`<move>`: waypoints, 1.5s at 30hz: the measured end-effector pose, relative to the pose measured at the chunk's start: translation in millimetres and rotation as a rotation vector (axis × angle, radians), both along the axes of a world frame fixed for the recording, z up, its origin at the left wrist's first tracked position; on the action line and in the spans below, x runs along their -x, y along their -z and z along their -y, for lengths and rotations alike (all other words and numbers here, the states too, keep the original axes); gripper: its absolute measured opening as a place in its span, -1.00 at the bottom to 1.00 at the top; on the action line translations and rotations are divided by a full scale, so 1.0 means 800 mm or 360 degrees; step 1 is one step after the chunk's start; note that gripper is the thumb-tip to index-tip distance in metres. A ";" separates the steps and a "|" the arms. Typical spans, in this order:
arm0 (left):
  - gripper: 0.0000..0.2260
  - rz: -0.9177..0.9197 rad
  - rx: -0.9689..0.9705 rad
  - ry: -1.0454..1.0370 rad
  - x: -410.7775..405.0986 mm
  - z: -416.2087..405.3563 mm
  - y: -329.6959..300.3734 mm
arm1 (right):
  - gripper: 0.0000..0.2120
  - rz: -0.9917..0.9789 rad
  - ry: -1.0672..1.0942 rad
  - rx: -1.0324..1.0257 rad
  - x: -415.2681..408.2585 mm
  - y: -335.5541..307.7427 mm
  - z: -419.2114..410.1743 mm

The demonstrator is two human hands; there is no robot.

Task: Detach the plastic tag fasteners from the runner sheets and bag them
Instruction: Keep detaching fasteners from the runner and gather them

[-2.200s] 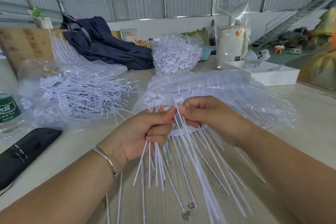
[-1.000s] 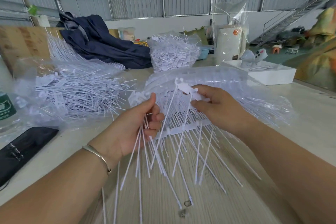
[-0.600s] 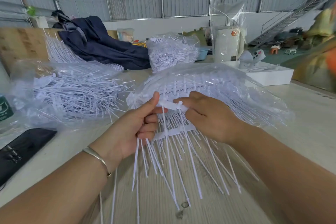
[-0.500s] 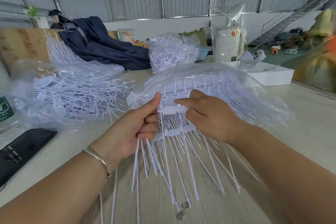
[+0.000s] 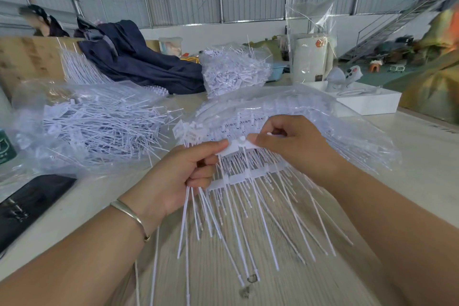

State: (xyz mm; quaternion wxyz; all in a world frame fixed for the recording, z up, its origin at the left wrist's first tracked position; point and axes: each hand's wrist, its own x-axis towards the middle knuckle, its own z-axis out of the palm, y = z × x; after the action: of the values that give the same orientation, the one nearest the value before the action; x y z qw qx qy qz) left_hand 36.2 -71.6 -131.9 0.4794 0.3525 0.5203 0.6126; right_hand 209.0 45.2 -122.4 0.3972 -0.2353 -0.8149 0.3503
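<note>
A white runner sheet [image 5: 244,177] with long thin fasteners hanging from it is held above the table in front of me. My left hand [image 5: 181,176] grips a bundle of loose white fasteners [image 5: 196,216] and pinches the left end of the sheet's top strip with its thumb. My right hand [image 5: 293,146] pinches the same strip [image 5: 238,145] from the right. A clear bag of more runner sheets [image 5: 323,122] lies just behind my hands. To the left lies an open clear bag of detached fasteners [image 5: 99,126].
A third bag of white plastic pieces [image 5: 233,69] stands at the back centre beside a dark blue garment [image 5: 139,59]. A white tray [image 5: 367,99] sits at the back right, a black pouch [image 5: 29,204] at the left edge, a green-labelled bottle [image 5: 5,141] far left.
My right hand lifted a strip of fasteners up off the sheet, then brought it back down toward my left thumb. Both hands now pinch the strip close together. The sheet has shifted slightly.
</note>
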 end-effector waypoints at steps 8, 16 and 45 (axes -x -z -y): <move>-0.84 0.0208 -0.0097 0.0120 0.000 0.004 -0.001 | -0.52 -0.0025 -0.0258 0.0330 -0.004 -0.005 0.002; -0.81 0.0308 -0.0260 0.0469 -0.018 0.004 -0.004 | -0.60 0.0060 -0.0537 0.0547 0.010 0.002 0.020; -0.73 0.0240 -0.0191 0.0266 -0.008 0.007 -0.010 | -0.86 -0.0371 -0.0361 0.0671 -0.005 -0.012 0.011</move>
State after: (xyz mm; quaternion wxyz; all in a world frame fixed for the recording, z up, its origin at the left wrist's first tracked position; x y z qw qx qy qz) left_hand 42.6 -77.3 -124.0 0.5446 0.3758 0.4138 0.6253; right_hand 212.7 36.6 -112.7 0.3889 -0.1781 -0.6939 0.5793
